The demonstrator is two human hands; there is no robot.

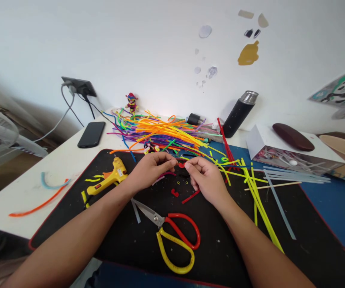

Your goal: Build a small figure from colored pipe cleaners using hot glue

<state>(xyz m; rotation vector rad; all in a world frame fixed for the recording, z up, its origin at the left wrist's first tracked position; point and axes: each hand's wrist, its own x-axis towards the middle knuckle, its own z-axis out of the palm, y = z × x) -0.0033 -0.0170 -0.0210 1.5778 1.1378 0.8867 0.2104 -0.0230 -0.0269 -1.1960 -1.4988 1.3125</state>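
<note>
My left hand and my right hand meet over the black mat. Both are closed in a pinch on a small red pipe cleaner piece held between their fingertips. Below them on the mat lie a curled red piece, a short red stick and tiny yellow bits. A pair of scissors with one red and one yellow handle lies nearer to me, blades pointing left.
A yellow glue gun lies left of my hands. A heap of coloured pipe cleaners fills the back. Yellow-green sticks and clear glue sticks lie right. A phone, black flask, white box stand behind.
</note>
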